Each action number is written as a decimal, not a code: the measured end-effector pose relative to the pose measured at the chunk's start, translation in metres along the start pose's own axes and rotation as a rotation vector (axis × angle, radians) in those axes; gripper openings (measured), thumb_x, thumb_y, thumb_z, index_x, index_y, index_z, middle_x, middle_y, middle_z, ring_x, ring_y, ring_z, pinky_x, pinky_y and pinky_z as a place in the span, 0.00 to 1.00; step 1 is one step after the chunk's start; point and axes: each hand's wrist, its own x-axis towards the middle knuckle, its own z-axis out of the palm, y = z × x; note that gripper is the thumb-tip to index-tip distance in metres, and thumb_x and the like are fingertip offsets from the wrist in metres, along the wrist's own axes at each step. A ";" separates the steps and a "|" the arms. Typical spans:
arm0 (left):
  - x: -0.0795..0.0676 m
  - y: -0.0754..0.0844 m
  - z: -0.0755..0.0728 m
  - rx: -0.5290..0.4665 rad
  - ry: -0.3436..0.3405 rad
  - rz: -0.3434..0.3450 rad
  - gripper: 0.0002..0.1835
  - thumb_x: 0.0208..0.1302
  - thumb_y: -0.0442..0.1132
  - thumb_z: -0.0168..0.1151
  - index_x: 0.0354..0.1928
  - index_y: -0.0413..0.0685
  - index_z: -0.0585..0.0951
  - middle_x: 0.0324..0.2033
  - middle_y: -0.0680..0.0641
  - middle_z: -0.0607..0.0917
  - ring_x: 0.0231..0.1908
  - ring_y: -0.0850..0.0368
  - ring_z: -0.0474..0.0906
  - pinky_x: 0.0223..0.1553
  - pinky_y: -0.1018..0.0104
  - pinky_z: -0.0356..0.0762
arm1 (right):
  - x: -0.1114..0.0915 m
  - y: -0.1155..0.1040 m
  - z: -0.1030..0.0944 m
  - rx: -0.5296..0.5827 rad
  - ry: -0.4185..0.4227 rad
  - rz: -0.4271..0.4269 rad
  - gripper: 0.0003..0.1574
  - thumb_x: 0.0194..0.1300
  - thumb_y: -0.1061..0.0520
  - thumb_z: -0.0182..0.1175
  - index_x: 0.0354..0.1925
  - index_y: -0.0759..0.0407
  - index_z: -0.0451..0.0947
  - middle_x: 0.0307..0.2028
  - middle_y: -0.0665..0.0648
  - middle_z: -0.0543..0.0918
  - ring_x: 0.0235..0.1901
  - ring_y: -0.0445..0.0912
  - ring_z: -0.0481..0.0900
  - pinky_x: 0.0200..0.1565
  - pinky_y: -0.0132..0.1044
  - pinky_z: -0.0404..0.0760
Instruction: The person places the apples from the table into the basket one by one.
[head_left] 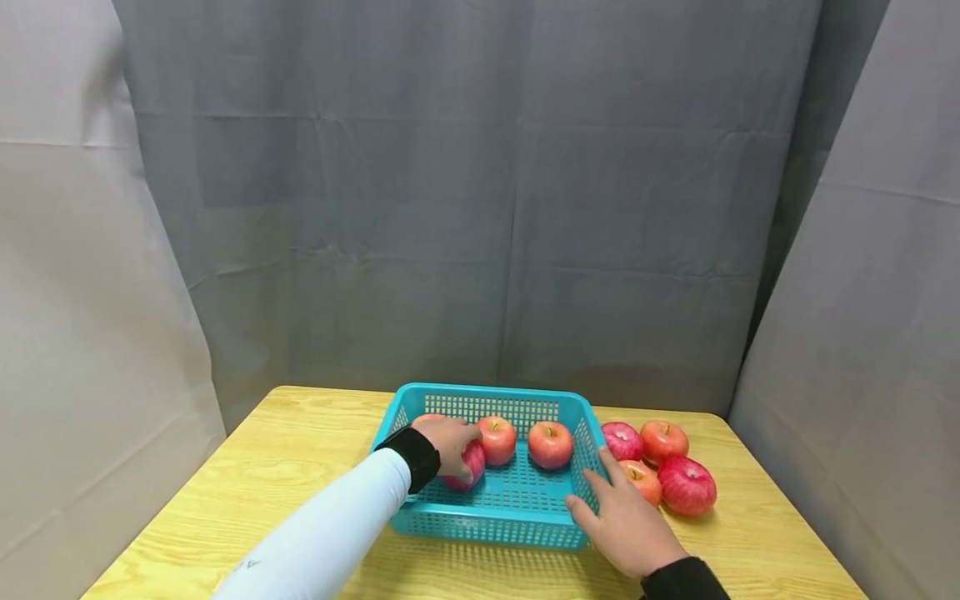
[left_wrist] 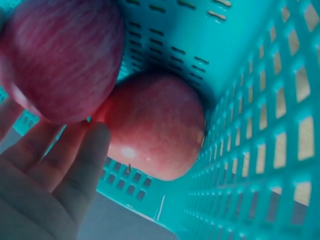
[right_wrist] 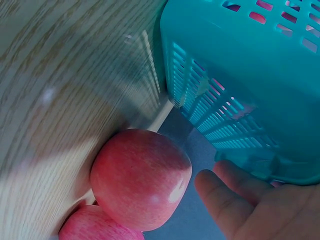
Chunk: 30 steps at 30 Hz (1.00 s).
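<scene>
A turquoise plastic basket [head_left: 487, 529] stands on the table with apples inside. My left hand [head_left: 447, 442] reaches in at its left side and holds a dark red apple [left_wrist: 62, 57], the fingers round its side. Beside that one, a lighter red apple [left_wrist: 155, 127] sits against the basket's corner, mostly hidden by the hand in the head view. Two more apples, a middle one [head_left: 497, 440] and a right one [head_left: 551, 444], lie in the basket. My right hand [head_left: 630, 521] is spread at the basket's right rim, its fingers fairly straight and holding no apple.
Several apples lie grouped on the table right of the basket, among them a deep red one [head_left: 687, 486] and an orange-red one [head_left: 663, 442]. The wooden table [head_left: 300, 467] ends near a grey cloth backdrop [head_left: 450, 208], with pale cloth at both sides.
</scene>
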 end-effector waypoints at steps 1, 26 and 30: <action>0.000 -0.002 0.001 -0.003 0.010 0.005 0.31 0.44 0.60 0.72 0.53 0.65 0.78 0.41 0.54 0.82 0.40 0.57 0.75 0.42 0.57 0.76 | 0.000 0.000 0.000 -0.001 -0.002 0.001 0.56 0.60 0.19 0.39 0.63 0.61 0.69 0.71 0.65 0.48 0.63 0.62 0.59 0.51 0.64 0.73; -0.026 -0.016 -0.035 -0.041 0.047 -0.051 0.31 0.59 0.61 0.60 0.60 0.54 0.75 0.56 0.47 0.77 0.55 0.49 0.71 0.50 0.52 0.76 | 0.004 0.012 -0.004 -0.004 0.026 -0.027 0.56 0.61 0.19 0.38 0.62 0.63 0.70 0.70 0.68 0.49 0.63 0.64 0.56 0.52 0.66 0.70; -0.038 -0.025 -0.031 -0.081 0.078 -0.075 0.34 0.58 0.64 0.59 0.61 0.53 0.75 0.55 0.46 0.77 0.53 0.50 0.72 0.48 0.50 0.77 | 0.007 0.015 -0.003 -0.004 0.039 -0.033 0.56 0.61 0.20 0.38 0.62 0.63 0.70 0.70 0.68 0.50 0.63 0.64 0.56 0.52 0.66 0.70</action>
